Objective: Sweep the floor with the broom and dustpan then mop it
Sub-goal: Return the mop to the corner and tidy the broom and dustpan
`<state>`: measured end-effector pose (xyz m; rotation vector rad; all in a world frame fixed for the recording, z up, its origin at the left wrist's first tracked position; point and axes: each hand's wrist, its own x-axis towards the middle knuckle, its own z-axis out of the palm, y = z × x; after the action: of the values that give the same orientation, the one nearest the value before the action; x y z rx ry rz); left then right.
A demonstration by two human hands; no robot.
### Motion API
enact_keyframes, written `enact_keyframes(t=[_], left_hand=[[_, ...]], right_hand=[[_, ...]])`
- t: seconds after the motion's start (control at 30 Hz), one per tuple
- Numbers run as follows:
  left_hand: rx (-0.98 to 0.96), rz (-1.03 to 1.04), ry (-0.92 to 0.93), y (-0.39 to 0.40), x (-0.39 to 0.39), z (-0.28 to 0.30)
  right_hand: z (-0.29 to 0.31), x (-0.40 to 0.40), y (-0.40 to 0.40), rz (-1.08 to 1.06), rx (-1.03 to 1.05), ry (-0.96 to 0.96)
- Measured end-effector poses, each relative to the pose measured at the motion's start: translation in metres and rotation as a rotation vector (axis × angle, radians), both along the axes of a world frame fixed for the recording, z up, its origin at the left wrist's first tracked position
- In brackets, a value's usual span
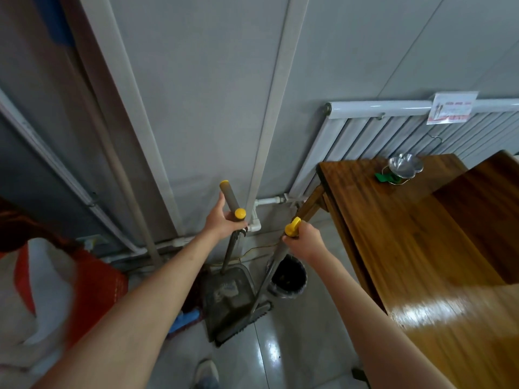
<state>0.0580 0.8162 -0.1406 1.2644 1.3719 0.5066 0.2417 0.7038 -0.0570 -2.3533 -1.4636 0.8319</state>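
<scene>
The left hand (222, 223) curls around the upper end of the dustpan handle (231, 199), a grey T-shaped grip with yellow end caps, while the right hand (304, 240) is clamped around the yellow-capped top of the broom handle (292, 227); the two hands sit near each other but apart, each on its own tool. Below them the dustpan (227, 293) stands on the tiled floor (295, 346) against the far wall, its pan tilted and grimy, and the broom head (252, 318) lies just beside its right edge, seemingly touching it. A small bin (288, 276) lined with a bag stands to the right of both, near the leg of a glossy wooden table (421, 234) that fills the right side, a metal dish (404, 164) on its far end. A radiator (393, 130) runs along the wall behind. The step looks like lifting both tools out of the corner: raising them straight up and apart should keep the broom from snagging the pan or bumping the bin.
</scene>
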Motion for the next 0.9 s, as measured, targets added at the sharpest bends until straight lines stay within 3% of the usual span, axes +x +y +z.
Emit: enact_keyframes(t=[0.27, 0.9], left_hand=[[-0.043, -0.043, -0.176, 0.013, 0.023, -0.012], [-0.102, -0.037, -0.039, 0.026, 0.03, 0.001]], right_hand=[[0.002, -0.002, 0.016, 0.011, 0.011, -0.008], [-0.023, 0.018, 0.013, -0.071, -0.024, -0.026]])
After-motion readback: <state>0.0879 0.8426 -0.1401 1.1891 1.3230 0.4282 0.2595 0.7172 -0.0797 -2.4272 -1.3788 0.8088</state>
